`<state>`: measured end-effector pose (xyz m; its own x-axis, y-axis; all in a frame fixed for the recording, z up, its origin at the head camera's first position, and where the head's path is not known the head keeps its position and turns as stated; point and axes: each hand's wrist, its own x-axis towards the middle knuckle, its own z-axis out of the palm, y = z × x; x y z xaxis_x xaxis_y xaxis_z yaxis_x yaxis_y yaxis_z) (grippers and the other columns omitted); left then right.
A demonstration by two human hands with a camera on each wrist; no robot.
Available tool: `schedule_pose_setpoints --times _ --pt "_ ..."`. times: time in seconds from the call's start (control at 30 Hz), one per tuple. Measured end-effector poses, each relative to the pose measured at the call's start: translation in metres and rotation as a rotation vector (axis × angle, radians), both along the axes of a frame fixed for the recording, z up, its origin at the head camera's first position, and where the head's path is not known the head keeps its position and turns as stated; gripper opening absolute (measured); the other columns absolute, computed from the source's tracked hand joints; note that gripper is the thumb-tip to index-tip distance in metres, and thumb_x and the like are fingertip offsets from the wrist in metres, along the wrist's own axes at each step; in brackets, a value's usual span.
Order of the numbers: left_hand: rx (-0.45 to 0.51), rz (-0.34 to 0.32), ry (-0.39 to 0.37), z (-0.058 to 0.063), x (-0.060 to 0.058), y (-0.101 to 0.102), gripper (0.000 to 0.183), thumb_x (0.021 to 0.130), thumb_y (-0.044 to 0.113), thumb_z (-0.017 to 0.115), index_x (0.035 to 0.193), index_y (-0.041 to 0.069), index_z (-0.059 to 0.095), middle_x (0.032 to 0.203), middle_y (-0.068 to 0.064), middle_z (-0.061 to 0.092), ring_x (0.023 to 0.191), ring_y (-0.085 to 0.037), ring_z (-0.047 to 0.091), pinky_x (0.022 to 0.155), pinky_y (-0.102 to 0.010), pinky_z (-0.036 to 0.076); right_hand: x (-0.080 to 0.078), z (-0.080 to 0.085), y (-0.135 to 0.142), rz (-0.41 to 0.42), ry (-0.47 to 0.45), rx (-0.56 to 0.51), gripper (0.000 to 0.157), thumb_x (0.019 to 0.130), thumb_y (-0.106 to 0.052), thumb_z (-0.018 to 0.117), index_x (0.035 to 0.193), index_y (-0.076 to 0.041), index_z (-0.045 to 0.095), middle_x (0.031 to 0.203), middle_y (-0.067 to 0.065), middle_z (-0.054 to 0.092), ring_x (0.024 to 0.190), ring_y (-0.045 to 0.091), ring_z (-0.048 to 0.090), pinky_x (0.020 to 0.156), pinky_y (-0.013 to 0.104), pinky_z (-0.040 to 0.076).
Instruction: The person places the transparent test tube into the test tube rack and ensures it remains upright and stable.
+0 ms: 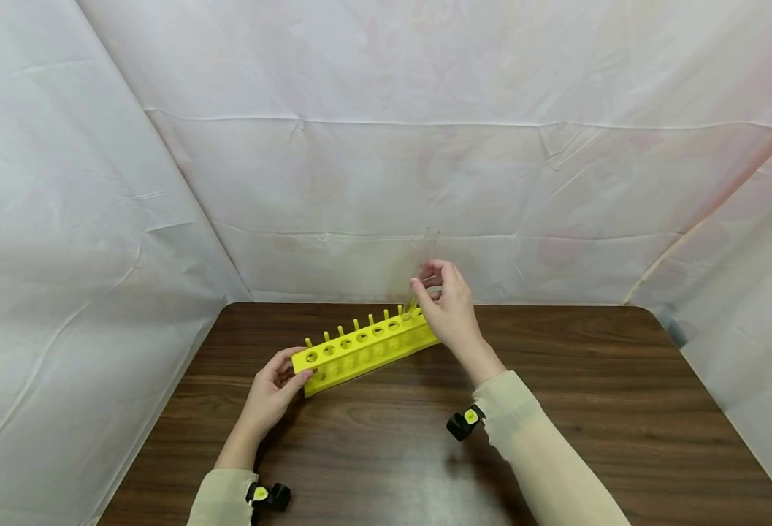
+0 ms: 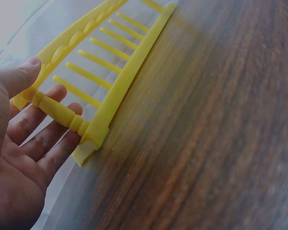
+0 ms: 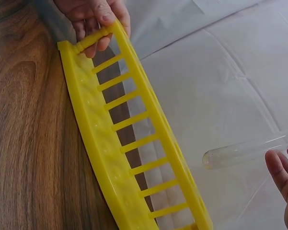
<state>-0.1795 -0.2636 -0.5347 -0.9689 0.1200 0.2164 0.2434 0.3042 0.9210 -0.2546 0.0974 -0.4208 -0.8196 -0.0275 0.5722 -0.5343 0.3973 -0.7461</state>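
A yellow test tube rack [image 1: 367, 356] stands slantwise on the wooden table, with a row of holes along its top bar and a row of pegs behind them. My left hand [image 1: 272, 389] grips its left end, thumb on the top bar and fingers around the end post [image 2: 60, 111]. Between thumb and fingers, my right hand [image 1: 450, 305] pinches a clear glass test tube [image 3: 242, 153] above the rack's right end. The tube's rounded bottom is outside the rack in the right wrist view, beside the top bar. The visible holes hold no tubes.
The dark wooden table [image 1: 589, 409] spreads out in front and to the right. White sheeting [image 1: 386, 175] hangs behind the table's back edge and along both sides. Small black wrist cameras [image 1: 461, 425] sit at both cuffs.
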Motion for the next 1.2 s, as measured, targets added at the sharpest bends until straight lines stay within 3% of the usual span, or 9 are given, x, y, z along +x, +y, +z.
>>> schedule_pose_setpoints --times 0.63,0.93,1.2 --pt "0.006 -0.011 0.009 -0.001 -0.001 0.000 0.046 0.106 0.017 0.076 0.148 0.008 0.061 0.127 -0.015 0.077 0.108 -0.011 0.073 0.087 -0.024 0.059 0.004 0.000 -0.009 0.023 -0.022 0.032 0.034 0.107 -0.016 0.075 0.134 -0.001 0.061 0.123 0.012 0.067 0.108 0.025 0.071 0.083 0.037 0.062" --pt "-0.006 0.002 -0.006 -0.001 -0.002 0.000 0.047 0.106 0.021 0.076 0.149 0.010 0.061 0.128 -0.014 0.077 0.109 -0.012 0.073 0.087 -0.024 0.059 0.005 -0.005 -0.013 0.024 -0.016 0.054 0.033 0.107 -0.014 0.074 0.134 -0.002 0.060 0.123 0.012 0.066 0.107 0.024 0.070 0.084 0.043 0.062" --pt "-0.004 0.004 -0.006 -0.001 -0.001 -0.001 0.046 0.106 0.019 0.076 0.149 0.009 0.061 0.127 -0.015 0.077 0.108 -0.012 0.073 0.087 -0.024 0.059 0.006 -0.009 -0.019 0.052 -0.026 0.058 0.032 0.107 -0.013 0.074 0.133 -0.001 0.060 0.123 0.012 0.066 0.108 0.028 0.070 0.084 0.040 0.062"
